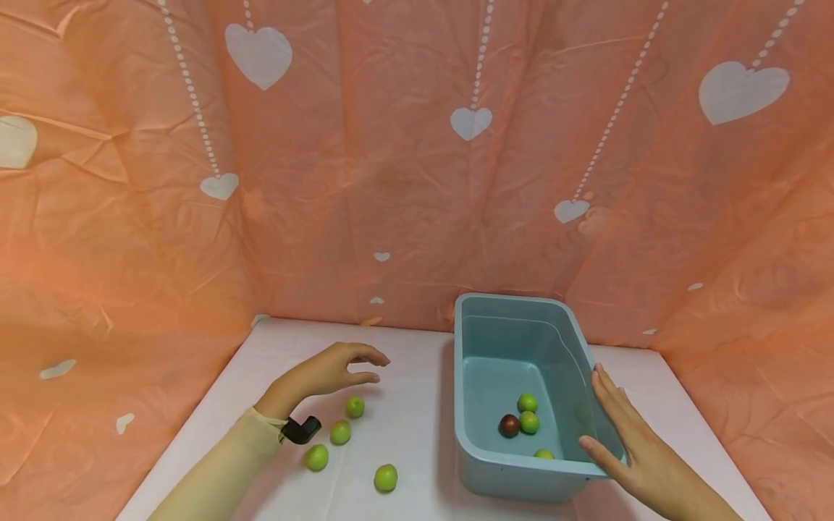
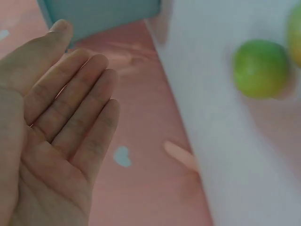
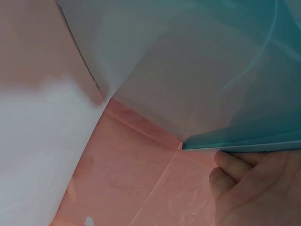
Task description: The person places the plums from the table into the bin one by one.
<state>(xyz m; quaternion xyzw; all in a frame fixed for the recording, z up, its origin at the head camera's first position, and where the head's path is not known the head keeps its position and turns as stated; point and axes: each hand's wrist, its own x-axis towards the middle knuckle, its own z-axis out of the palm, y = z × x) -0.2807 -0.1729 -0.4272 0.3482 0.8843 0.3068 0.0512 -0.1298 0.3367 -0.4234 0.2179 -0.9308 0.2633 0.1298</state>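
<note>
Right hand is resting straight-fingered on the blue-gray bin, while the left hand, empty, thumb apart, is hovering nearer, just beyond four green fruits left of the bin.

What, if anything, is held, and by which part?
The right hand holds the bin by its right rim, near the closest corner; the left hand holds nothing.

hearts on wrinkled orange cloth

the cloth hangs behind a pale table and along both sides. dotted lines run down to several white hearts; smaller hearts sit lower, near the table's far edge.
</note>
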